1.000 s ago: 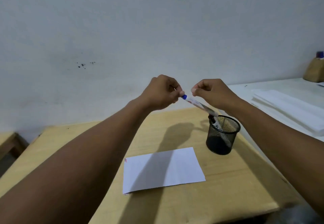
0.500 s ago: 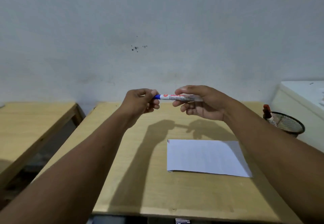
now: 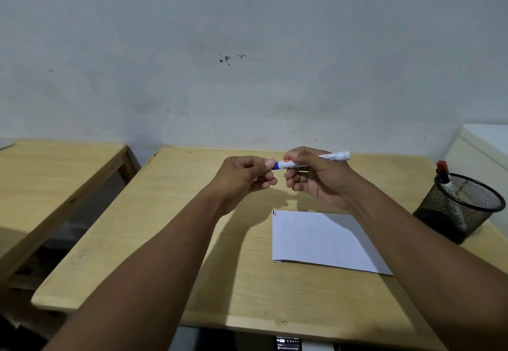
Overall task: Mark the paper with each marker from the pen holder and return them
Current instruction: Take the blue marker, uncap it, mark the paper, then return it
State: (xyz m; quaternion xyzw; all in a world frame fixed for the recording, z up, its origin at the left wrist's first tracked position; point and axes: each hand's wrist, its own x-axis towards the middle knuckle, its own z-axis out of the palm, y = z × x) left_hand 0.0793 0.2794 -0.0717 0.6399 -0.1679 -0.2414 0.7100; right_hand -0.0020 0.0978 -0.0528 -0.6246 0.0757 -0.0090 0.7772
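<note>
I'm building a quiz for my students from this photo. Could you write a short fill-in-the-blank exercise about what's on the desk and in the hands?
1. Both hands hold a marker whose cap is coloured ____.
2. The left hand pinches the marker's ____ end.
3. The sheet of paper lies flat on the ____ table.
4. A red-capped marker stands in the black mesh ____.

Missing words: blue; capped; wooden; pen holder

Head cam, single wide-angle view: looks fwd and down from above the wooden table [image 3: 247, 282], close range; wall [image 3: 247, 34] fills upper half.
</note>
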